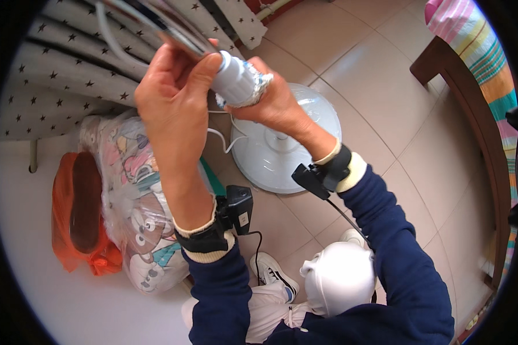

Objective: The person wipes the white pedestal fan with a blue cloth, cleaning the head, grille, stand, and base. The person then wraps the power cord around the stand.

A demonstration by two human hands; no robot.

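Observation:
A shiny metal pole [181,35] slants across the top of the view and runs into a pale blue-white plastic collar [231,72]. My left hand [175,86] is closed around the pole just above the collar, its thumb against the collar's upper rim. Behind the collar, my right hand [277,106] grips a crumpled white-and-blue cloth [261,85] pressed to it. Below stands a round white pedestal base [319,129] on the floor, partly hidden by my right hand and forearm. A white cord [218,138] loops beside the base.
Star-patterned curtains [57,75] hang at upper left. Under them sit a clear plastic bag with cartoon-printed fabric [138,201] and an orange bag [62,201]. A dark wooden bed frame [477,121] with striped bedding [483,52] stands at right on the tiled floor [380,103].

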